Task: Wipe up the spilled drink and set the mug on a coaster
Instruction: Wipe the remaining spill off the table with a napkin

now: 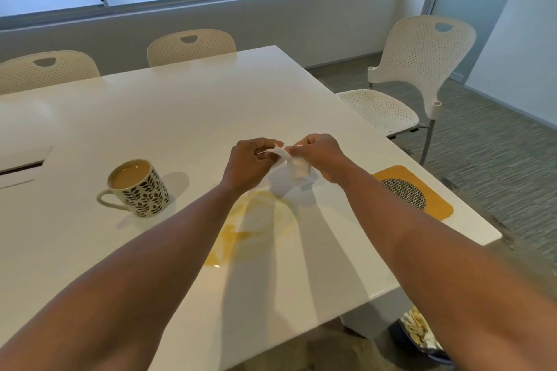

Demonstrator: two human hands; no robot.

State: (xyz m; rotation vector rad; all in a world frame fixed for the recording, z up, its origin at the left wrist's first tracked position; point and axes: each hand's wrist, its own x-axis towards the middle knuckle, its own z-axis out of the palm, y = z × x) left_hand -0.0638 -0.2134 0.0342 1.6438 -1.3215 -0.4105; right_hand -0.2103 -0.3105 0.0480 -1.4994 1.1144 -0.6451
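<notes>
A mug (139, 190) with a dark leaf pattern stands on the white table (180, 105) at the left, full of milky coffee, handle to the left. A yellowish-brown spill (241, 235) spreads on the table below my hands. My left hand (250, 164) and my right hand (319, 156) are raised above the table and both pinch a white paper tissue (294, 164) between them. An orange coaster (419, 193) with a round mesh centre lies near the table's right edge, to the right of my right forearm.
Two white perforated chairs (191, 47) stand along the far side and a third (419, 75) at the right. A cable hatch (21, 167) is cut into the table at far left. A bin with paper waste (419, 331) sits on the floor by the near right corner.
</notes>
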